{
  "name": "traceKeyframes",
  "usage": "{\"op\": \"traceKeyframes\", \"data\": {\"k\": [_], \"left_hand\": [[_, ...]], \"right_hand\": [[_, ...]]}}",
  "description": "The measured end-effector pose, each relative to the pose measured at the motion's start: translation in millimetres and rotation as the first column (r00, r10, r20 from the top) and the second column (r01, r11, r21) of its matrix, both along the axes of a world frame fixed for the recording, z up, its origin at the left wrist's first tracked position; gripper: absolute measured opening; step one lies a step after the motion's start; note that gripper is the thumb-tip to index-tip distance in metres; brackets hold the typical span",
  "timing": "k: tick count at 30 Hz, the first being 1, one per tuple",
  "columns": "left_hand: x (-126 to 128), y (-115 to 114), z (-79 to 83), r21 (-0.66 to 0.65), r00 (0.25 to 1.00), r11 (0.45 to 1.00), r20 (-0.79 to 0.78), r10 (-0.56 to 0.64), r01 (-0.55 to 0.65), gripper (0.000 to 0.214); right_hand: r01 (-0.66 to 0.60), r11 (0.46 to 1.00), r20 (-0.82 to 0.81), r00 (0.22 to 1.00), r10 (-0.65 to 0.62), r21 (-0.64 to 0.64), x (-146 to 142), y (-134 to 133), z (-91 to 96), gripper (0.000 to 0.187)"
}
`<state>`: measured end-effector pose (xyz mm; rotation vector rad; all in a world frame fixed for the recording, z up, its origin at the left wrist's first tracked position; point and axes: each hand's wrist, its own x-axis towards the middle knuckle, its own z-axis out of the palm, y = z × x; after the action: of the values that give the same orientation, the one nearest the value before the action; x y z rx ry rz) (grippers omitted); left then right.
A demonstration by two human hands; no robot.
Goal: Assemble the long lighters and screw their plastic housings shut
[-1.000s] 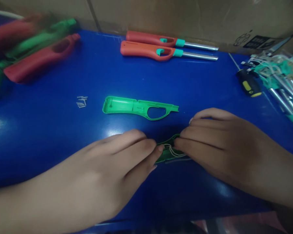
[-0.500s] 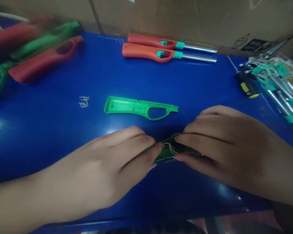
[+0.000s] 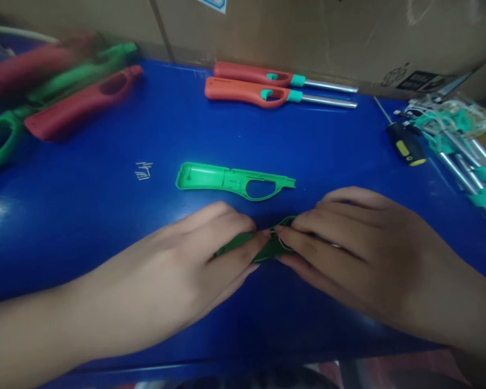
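Observation:
Near the table's front, my left hand grips the handle end of a green lighter shell half, its inner side facing up. My right hand is closed over the trigger-hole end of the same shell, its fingertips almost meeting the left ones. A thin white wire shows inside the shell by the right fingertips; the rest of that end is hidden under the hand. Just beyond lies the matching green shell half, hollow side up, touched by neither hand.
Two finished orange-red lighters lie at the back against a cardboard box. Small screws sit left of centre. Red shells and green shells are at left. A screwdriver and metal-tube assemblies lie right.
My right fingertips have moved left along the shell, closer to my left thumb, and now cover more of the wire. The view has shifted slightly.

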<state>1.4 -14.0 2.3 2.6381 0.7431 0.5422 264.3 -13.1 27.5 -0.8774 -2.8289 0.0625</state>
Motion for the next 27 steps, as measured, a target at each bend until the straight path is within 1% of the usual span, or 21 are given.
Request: {"op": "traceKeyframes", "data": {"k": [3,6,11,14,17,19,21,24,27], "left_hand": [[1.3,-0.2,0.5,0.031,1.000,1.000,-0.031,-0.002,0.003,0.030],[3.3,-0.1,0.2,0.085,0.998,0.996,-0.070,0.001,0.005,0.033],[5.5,-1.4,1.4,0.137,0.995,0.990,-0.095,-0.004,0.017,0.031],[5.4,-1.0,2.1,0.134,0.996,0.990,-0.089,-0.021,0.033,0.028],[2.1,2.6,0.6,0.120,0.998,0.992,-0.063,-0.029,0.036,0.026],[-2.0,7.2,-1.0,0.102,0.999,0.994,-0.049,-0.023,0.028,0.028],[-6.7,12.8,-1.9,0.098,0.999,0.995,-0.048,-0.021,0.026,0.031],[-12.7,21.0,-1.8,0.125,0.998,0.992,-0.060,-0.024,0.031,0.036],[-15.5,27.3,-0.5,0.130,0.994,0.990,-0.097,-0.045,0.058,0.041]], "right_hand": [[-0.067,0.998,0.080,0.995,0.064,0.023,-2.8,-2.6,0.6,0.023],[-0.061,0.997,0.151,0.987,0.055,0.039,-7.5,-7.8,1.9,0.025],[-0.039,0.997,0.139,0.990,0.030,0.062,-16.3,-17.3,3.3,0.022],[-0.029,0.997,0.146,0.989,0.019,0.072,-15.4,-14.3,1.5,0.024],[0.002,1.000,0.122,0.992,-0.003,0.016,-6.9,-2.9,1.3,0.029],[0.046,0.999,0.095,0.994,-0.044,-0.009,1.3,5.2,3.6,0.030],[0.084,0.995,0.096,0.992,-0.079,-0.052,10.0,10.6,7.3,0.027],[0.115,0.984,0.143,0.985,-0.095,-0.139,21.9,12.3,11.8,0.019],[0.180,0.968,0.182,0.972,-0.148,-0.173,31.9,10.1,12.3,0.015]]}}
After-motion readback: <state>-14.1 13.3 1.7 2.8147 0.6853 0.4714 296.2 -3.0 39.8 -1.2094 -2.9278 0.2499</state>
